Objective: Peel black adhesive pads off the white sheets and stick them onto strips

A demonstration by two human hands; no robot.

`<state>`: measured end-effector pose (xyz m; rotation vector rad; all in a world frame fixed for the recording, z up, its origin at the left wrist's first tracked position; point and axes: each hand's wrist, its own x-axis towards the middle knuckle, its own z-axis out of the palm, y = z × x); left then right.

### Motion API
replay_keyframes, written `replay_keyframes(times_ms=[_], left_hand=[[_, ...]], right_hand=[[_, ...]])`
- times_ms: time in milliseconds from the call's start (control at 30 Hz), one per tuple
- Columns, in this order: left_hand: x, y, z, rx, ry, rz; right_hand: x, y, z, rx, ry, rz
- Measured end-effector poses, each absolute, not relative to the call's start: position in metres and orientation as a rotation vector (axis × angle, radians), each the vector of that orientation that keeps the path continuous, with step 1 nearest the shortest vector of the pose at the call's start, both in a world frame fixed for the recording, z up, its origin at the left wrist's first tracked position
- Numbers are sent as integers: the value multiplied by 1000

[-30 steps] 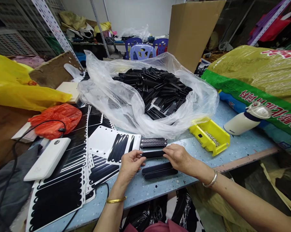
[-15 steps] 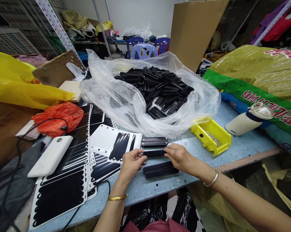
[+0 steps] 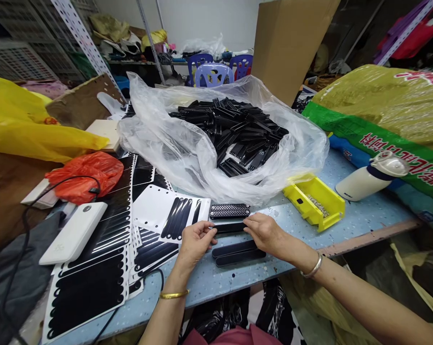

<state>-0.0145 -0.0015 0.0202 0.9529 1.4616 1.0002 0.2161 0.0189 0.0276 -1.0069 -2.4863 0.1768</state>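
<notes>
My left hand (image 3: 198, 238) pinches the left end of a narrow black strip (image 3: 230, 228), thumb and forefinger closed on it. The strip's right end is between the closed fingertips of my right hand (image 3: 265, 234). It lies level, just above the blue speckled table. Right behind it is a black piece with a perforated, diamond-patterned face (image 3: 229, 211). Two long black pieces with rounded ends (image 3: 239, 254) lie side by side in front, partly under my right hand. To the left, a white backing sheet (image 3: 153, 206) carries several glossy black stickers.
A clear plastic bag (image 3: 198, 167) heaped with black comb-like parts (image 3: 234, 124) stands behind. At right are a yellow bin (image 3: 298, 199) of small metal pieces and a white bottle (image 3: 363, 182). A white power bank (image 3: 74, 232) and cable lie over sticker sheets (image 3: 88, 292) at left.
The strip has tipped slightly between my fingers: its row of small notches showed before, and a smoother black face shows now. My hands have hardly moved.
</notes>
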Motion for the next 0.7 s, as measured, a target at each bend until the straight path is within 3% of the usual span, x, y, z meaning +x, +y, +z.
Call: replay_keyframes(times_ms=[700], left_hand=[[-10,0,20,964,1497,999]], right_hand=[[218,22,22,-1037,-2495,227]])
